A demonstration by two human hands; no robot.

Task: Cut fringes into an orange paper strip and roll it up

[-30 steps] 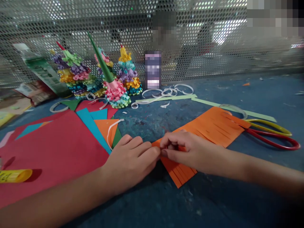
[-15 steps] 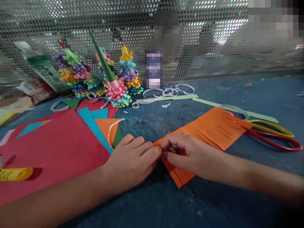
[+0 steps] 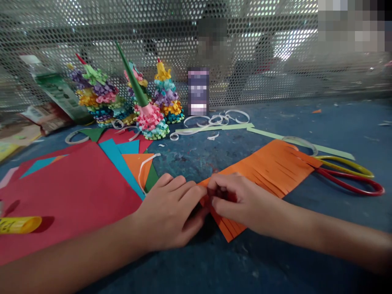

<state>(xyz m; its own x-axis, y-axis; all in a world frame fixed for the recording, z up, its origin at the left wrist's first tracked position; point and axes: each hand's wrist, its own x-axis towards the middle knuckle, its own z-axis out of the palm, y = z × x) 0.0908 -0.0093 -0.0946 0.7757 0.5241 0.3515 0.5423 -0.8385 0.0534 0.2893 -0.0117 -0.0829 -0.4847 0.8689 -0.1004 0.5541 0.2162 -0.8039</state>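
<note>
A strip of orange paper (image 3: 260,163) with slits cut along its near edge slants across the blue table in front of me. At its left end my left hand (image 3: 176,212) closes on the paper, thumb below and fingers on top. My right hand (image 3: 237,200) pinches the same end just beside it, fingertips almost touching the left ones. Exactly how the paper sits between the fingers is hidden. Scissors with red and yellow handles (image 3: 352,179) lie at the strip's right end, their blades out of sight by the paper.
Red paper sheets (image 3: 76,192) with blue, orange and green pieces lie left, a yellow tube (image 3: 21,224) on them. Several curled-paper cones (image 3: 151,120), a green bottle (image 3: 58,94) and a blurred phone (image 3: 198,92) stand before a perforated metal screen (image 3: 122,28). White curled strips (image 3: 214,119) lie behind.
My left thumb has dropped away from the index finger, opening a gap between them. Both hands remain at the strip's left end; the view has shifted slightly.
</note>
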